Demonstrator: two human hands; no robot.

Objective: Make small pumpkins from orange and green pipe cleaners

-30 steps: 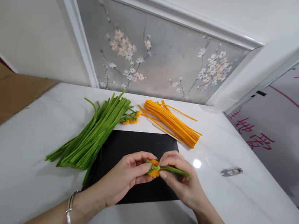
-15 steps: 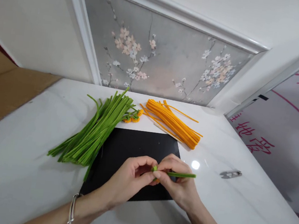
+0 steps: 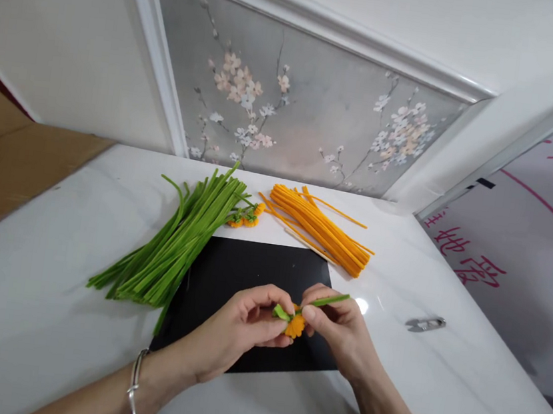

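Over a black mat [image 3: 249, 264], my left hand [image 3: 250, 318] pinches a small orange flower [image 3: 295, 327] made of fuzzy stems, with a green leaf-like piece [image 3: 282, 312] at its side. My right hand [image 3: 337, 322] is closed on the flower's green pipe cleaner stem [image 3: 331, 300], whose free end points to the upper right. Both hands' fingertips nearly meet at the flower, and they hide part of it. Finished orange flowers with green stems [image 3: 245, 219] lie beyond the mat, beside the green bundle.
A big bundle of green pipe cleaners [image 3: 176, 242] lies at the left, overlapping the mat. An orange pipe cleaner bundle [image 3: 322, 226] lies behind it to the right, with a pale stick [image 3: 305, 239] alongside. Thread snips [image 3: 426, 324] rest on the white table [image 3: 42, 312] at right.
The flower has turned so its orange petals now show between my hands. My right hand has shifted slightly right, and the stem's free end has tilted upward.
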